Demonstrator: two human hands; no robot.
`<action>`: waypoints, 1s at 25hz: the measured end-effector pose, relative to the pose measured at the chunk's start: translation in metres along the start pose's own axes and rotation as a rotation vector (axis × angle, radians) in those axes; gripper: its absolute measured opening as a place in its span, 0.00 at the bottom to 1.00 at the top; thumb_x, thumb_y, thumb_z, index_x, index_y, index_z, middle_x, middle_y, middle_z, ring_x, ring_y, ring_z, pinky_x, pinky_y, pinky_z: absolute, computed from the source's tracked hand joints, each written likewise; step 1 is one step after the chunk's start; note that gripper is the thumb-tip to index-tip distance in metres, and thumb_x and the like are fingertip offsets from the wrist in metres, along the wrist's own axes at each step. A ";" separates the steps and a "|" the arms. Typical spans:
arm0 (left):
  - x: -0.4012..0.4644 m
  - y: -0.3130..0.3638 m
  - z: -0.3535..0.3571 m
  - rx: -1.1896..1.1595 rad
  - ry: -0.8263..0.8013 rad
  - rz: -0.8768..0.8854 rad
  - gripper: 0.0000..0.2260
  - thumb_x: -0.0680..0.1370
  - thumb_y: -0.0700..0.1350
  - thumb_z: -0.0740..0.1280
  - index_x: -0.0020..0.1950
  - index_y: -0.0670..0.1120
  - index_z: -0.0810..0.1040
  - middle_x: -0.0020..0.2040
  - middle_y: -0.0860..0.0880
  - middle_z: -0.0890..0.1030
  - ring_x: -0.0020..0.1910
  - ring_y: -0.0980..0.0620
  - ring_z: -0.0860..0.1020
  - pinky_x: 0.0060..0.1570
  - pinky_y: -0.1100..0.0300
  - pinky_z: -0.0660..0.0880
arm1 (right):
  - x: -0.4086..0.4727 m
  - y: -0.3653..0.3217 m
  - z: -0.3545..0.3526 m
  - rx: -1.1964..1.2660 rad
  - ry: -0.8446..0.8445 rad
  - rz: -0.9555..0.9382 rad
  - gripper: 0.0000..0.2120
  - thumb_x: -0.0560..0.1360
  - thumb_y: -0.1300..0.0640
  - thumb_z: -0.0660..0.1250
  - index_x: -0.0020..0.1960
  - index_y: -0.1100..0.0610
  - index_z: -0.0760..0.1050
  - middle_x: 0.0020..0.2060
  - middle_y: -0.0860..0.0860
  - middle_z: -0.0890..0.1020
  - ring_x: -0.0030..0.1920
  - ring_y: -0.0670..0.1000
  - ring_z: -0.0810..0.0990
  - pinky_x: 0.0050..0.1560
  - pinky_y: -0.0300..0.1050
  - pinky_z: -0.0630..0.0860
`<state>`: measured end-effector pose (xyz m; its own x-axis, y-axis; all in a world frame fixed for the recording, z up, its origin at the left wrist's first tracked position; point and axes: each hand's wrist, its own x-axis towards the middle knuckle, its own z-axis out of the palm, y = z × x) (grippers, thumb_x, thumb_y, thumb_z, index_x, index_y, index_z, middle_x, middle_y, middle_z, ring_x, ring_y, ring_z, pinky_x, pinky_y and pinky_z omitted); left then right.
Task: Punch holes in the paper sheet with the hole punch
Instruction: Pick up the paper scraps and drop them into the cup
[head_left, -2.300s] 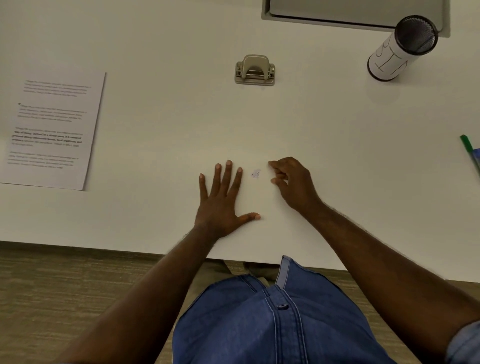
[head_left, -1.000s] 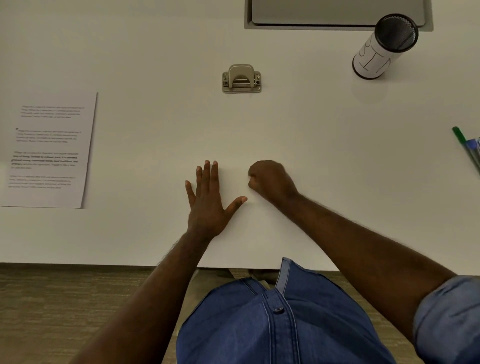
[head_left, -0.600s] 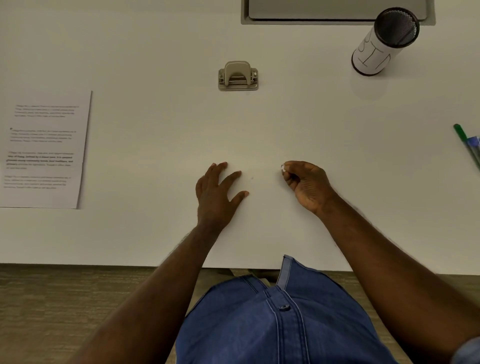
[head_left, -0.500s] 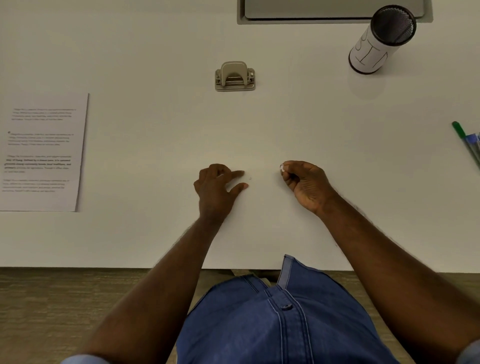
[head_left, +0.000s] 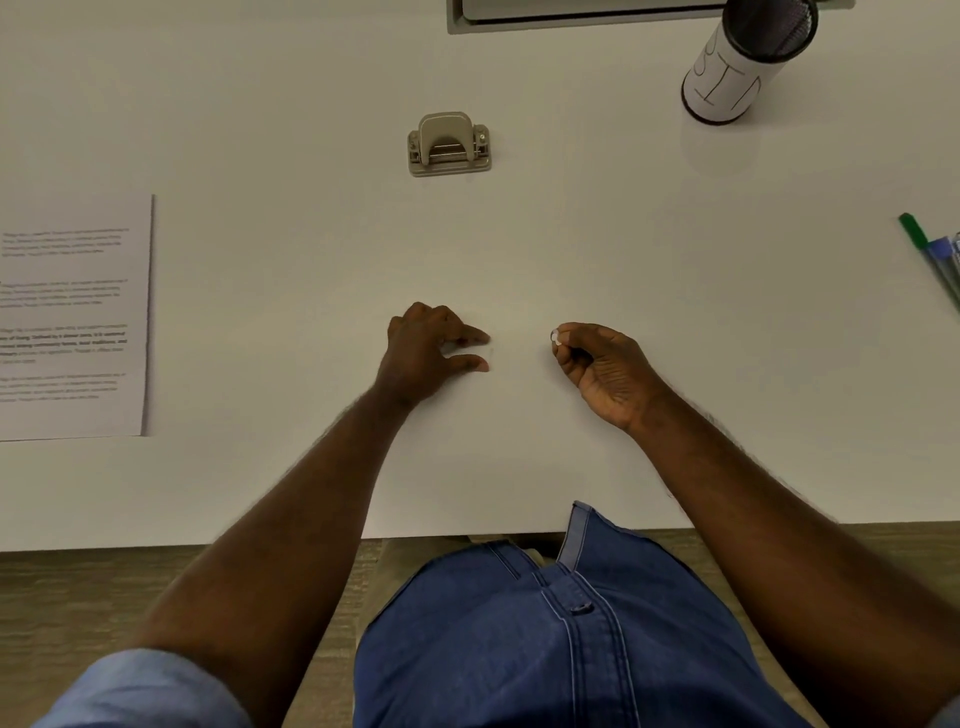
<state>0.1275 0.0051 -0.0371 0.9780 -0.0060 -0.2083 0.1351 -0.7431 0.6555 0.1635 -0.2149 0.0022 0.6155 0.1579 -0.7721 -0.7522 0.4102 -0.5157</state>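
A beige hole punch (head_left: 449, 144) stands on the white table (head_left: 623, 249), far from both hands. The printed paper sheet (head_left: 72, 317) lies flat at the left edge. My left hand (head_left: 426, 348) rests on the table in the middle, fingers curled, index and thumb pointing right and slightly apart, holding nothing I can see. My right hand (head_left: 602, 369) is a short way to its right, fingers closed, pinching small white paper bits (head_left: 555, 336) between thumb and fingertips.
A black mesh cup with a white label (head_left: 737, 62) stands at the back right. Green and blue pens (head_left: 935, 260) lie at the right edge. A grey recessed panel (head_left: 571, 15) runs along the back. The table's front edge is near my lap.
My left hand went from flat with spread fingers to curled. My right hand swept over the small paper bits on the table, pinched them and moved right.
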 end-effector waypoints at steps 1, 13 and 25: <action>0.000 0.002 0.001 0.015 -0.002 0.003 0.16 0.65 0.58 0.75 0.50 0.57 0.83 0.43 0.56 0.79 0.50 0.54 0.71 0.51 0.57 0.59 | 0.000 0.001 0.000 0.007 0.007 -0.005 0.08 0.72 0.73 0.63 0.38 0.64 0.78 0.28 0.52 0.83 0.31 0.46 0.82 0.36 0.34 0.79; 0.004 0.016 0.009 0.166 0.010 -0.029 0.05 0.73 0.53 0.69 0.43 0.55 0.83 0.44 0.56 0.81 0.49 0.54 0.68 0.47 0.56 0.57 | -0.012 0.030 0.002 0.144 0.116 -0.047 0.09 0.72 0.72 0.65 0.37 0.63 0.79 0.30 0.53 0.84 0.35 0.47 0.82 0.36 0.34 0.78; -0.003 0.010 -0.032 -0.424 0.054 -0.240 0.08 0.77 0.52 0.64 0.40 0.51 0.76 0.40 0.57 0.76 0.43 0.56 0.73 0.47 0.55 0.68 | -0.047 0.049 0.004 0.316 0.192 -0.191 0.05 0.72 0.70 0.65 0.41 0.63 0.78 0.31 0.53 0.83 0.36 0.47 0.82 0.37 0.33 0.78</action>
<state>0.1314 0.0190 -0.0069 0.9167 0.1749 -0.3592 0.3994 -0.3816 0.8336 0.0987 -0.1986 0.0145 0.6596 -0.1062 -0.7441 -0.5006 0.6763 -0.5403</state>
